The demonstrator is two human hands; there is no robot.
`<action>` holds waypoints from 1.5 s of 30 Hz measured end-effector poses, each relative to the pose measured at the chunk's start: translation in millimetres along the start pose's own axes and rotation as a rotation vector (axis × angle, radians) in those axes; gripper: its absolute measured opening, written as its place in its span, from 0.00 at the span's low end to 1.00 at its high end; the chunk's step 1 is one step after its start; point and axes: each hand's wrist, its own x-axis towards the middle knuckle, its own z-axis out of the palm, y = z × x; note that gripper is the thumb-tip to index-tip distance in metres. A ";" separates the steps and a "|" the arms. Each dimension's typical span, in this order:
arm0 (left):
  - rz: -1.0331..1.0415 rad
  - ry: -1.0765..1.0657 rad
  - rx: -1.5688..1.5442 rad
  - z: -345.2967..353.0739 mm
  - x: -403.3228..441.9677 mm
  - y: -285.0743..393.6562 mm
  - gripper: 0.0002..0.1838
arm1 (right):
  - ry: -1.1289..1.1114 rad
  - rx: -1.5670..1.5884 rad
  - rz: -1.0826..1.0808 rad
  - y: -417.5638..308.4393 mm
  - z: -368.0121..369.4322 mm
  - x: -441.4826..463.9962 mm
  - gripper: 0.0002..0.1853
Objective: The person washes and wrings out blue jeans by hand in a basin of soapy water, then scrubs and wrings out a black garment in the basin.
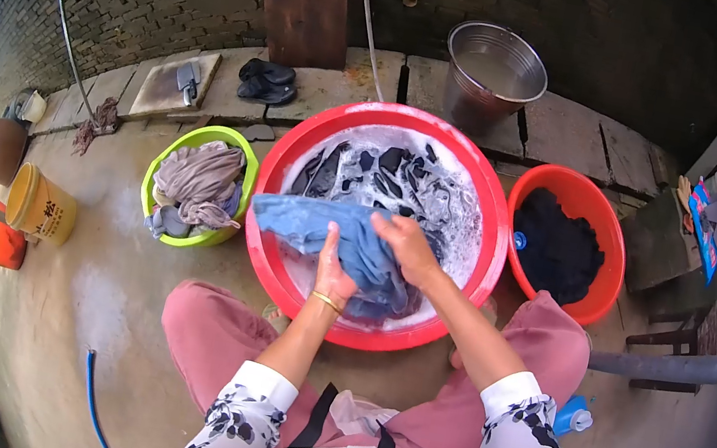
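A wet blue garment [311, 223] is held up over a large red basin [495, 239] of sudsy water. My left hand [334, 270], with a gold bangle at the wrist, grips it from below, thumb up and the other fingers hidden under the cloth. From the right, my right hand [405, 247] has its fingers closed on the upper part of the same garment. One end of the fabric stretches left to the basin's rim, while the rest sags into the foam. Dark clothes [396, 173] float in the suds behind my hands.
Left of the basin, a green tub [156, 174] holds greyish clothes; on the right, a red tub [613, 221] holds black ones. A metal bucket [497, 76] and dark shoes [266, 83] stand behind. A blue bottle [572, 415] is by my right knee, a yellow bucket [45, 205] far left.
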 end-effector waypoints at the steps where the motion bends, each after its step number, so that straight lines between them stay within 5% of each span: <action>1: -0.015 -0.170 -0.006 -54.2 18.9 -9.6 0.29 | -0.009 -0.550 -0.045 19.7 15.4 -7.2 0.21; 3: -0.083 -0.579 -0.039 -108.4 27.9 -19.7 0.23 | -0.003 -1.051 -0.538 69.6 49.8 -25.2 0.25; 4: -0.107 -0.543 -0.040 -105.5 25.9 -26.4 0.23 | 0.095 -1.280 -0.812 88.5 59.9 -30.9 0.26; 7: 0.065 0.317 0.140 -65.3 16.3 -59.1 0.24 | 0.283 -1.150 -0.322 88.6 9.4 15.6 0.25; 8: 0.043 0.328 0.146 -53.0 8.9 -60.1 0.24 | 0.404 -1.148 -0.182 92.2 -8.3 29.0 0.24; 12: -0.085 0.288 0.060 -76.6 19.4 -58.3 0.18 | 0.512 -1.210 -0.235 106.2 -8.0 22.1 0.23; 14: -0.113 -0.348 -0.146 -129.0 38.5 -51.0 0.18 | 0.351 -1.160 -0.385 105.3 11.9 4.2 0.22; 15: 0.015 -0.951 -0.209 -148.0 44.8 -56.3 0.21 | 0.347 -1.165 -0.380 102.7 26.9 -8.6 0.22; 16: 0.011 -0.952 -0.215 -143.3 44.1 -58.2 0.21 | 0.241 -1.156 -0.458 97.1 44.1 -22.6 0.22; 18: -0.025 -0.414 -0.126 -112.7 29.1 -60.3 0.21 | 0.133 -1.140 -0.523 96.4 48.7 -26.7 0.22; 21: -0.070 0.376 0.036 -54.5 7.3 -52.6 0.21 | 0.417 -1.117 -0.291 93.1 6.8 17.8 0.22; 24: -0.124 0.366 0.082 -25.6 -6.0 -44.5 0.22 | 0.536 -1.119 -0.354 104.6 -4.4 24.3 0.23; 26: -0.145 0.442 0.154 -72.5 13.4 -39.4 0.25 | 0.486 -1.092 -0.304 88.1 13.3 4.3 0.23; 28: -0.147 -0.888 -0.126 -144.6 41.9 -33.7 0.26 | 0.428 -1.066 -0.263 89.8 41.4 -23.4 0.22; 29: 0.226 -0.477 0.249 -120.3 -2.6 -37.2 0.23 | 0.286 -1.111 -0.419 99.2 61.3 -40.9 0.23; 31: 0.155 -0.348 0.217 -71.2 -16.0 -39.5 0.23 | 0.147 -1.158 -0.574 97.7 63.2 -47.7 0.23; 33: 0.024 -0.061 0.163 -34.9 -24.8 -38.9 0.23 | 0.407 -1.044 -0.426 84.6 37.2 -27.3 0.24; 35: -0.106 0.201 0.121 4.9 -29.3 -33.6 0.22 | 0.556 -1.251 -0.328 82.1 -20.9 -4.1 0.24; 38: -0.191 -0.193 0.123 62.4 -56.4 14.5 0.26 | 0.647 -1.142 -0.497 50.0 -35.8 -17.2 0.24; 40: -0.037 -0.459 0.149 89.4 -80.2 48.3 0.31 | 0.508 -0.706 -0.340 22.0 -40.1 -31.1 0.25; 41: 0.053 -0.463 0.359 63.2 -70.8 57.7 0.32 | 0.315 -0.191 -0.274 6.6 -36.3 -38.1 0.23; 44: 0.250 -0.300 1.033 13.5 -45.5 18.7 0.43 | 0.213 0.066 -0.228 -6.8 -33.4 -36.6 0.21; 45: 0.157 -0.321 1.187 5.3 -41.0 4.9 0.44 | 0.121 0.021 -0.192 5.5 -49.8 -30.0 0.13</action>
